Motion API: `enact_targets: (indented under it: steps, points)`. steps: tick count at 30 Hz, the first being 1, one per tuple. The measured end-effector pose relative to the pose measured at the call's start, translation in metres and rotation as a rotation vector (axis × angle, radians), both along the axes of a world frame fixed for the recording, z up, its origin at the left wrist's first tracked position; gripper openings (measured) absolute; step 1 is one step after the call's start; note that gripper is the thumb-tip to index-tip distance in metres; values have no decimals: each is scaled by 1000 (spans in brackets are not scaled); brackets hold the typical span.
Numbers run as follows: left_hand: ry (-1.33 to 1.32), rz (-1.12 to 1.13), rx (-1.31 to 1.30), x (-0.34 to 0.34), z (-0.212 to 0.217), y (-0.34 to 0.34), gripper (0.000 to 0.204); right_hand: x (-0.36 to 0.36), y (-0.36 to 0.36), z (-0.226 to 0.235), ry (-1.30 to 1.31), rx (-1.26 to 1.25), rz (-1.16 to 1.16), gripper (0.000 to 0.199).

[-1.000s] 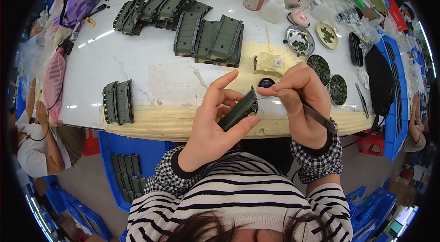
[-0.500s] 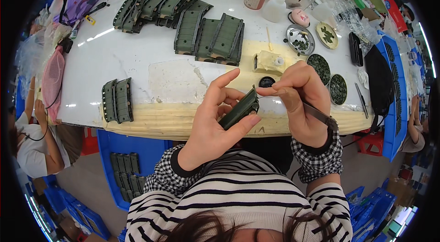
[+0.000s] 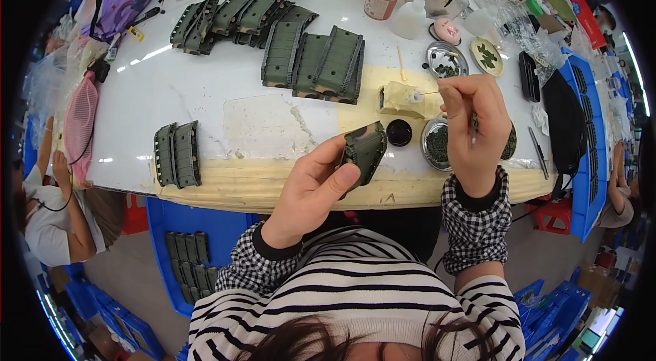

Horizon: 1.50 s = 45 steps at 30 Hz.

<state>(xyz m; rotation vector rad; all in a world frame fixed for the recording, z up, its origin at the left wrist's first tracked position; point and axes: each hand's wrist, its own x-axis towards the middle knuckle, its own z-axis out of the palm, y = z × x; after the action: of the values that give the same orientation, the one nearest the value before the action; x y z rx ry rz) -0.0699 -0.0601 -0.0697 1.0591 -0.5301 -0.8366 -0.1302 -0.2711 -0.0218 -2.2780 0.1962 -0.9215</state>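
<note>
My left hand (image 3: 311,187) is closed around a green camouflage model-vehicle hull piece (image 3: 365,153), tilted above the table's front edge. My right hand (image 3: 478,125) pinches a thin, pointed tool (image 3: 430,92); its kind is unclear, as the fingers hide most of it. The tool's tip is at the whitish nozzle (image 3: 415,96) on a block wrapped in cream tape (image 3: 393,100). A black round cap (image 3: 399,132) lies between the hull piece and the block. Beneath my right hand, partly covered, is a round dish of small dark-green parts (image 3: 435,146).
Several green hull pieces (image 3: 311,64) stand in a group at the back, and two more (image 3: 176,154) at the left. A metal dish (image 3: 447,59), a cream lid with green bits (image 3: 486,56) and a black case (image 3: 529,76) lie right. A blue tray (image 3: 160,224) is below the table's edge.
My right hand has moved up and right, away from the hull piece, bringing the tool's tip to the nozzle. My left hand has lowered slightly and turned the piece's broad face upward.
</note>
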Motion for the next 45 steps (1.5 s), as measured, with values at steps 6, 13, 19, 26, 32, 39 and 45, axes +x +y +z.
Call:
enact_targets:
  steps: [6,13,19,26,32,39,45]
  points:
    - [103,-78,-166,3,-1,1,50,6,-5,-15,127,-120,-13,9]
    - [38,-98,-220,4,-4,4,52,-1,-3,-6,119,-129,-30,22]
    - [127,-87,-140,-2,6,4,60,-22,15,15,29,-155,122,33]
    - [174,-98,-69,-5,2,3,56,-30,34,19,4,-184,299,36]
    - [225,7,-98,-13,3,2,50,-29,37,17,16,-215,378,37]
    - [204,-27,-103,-15,1,2,48,-26,37,18,79,-264,461,40]
    - [161,-36,-80,-15,4,2,45,-24,39,24,148,-341,471,41]
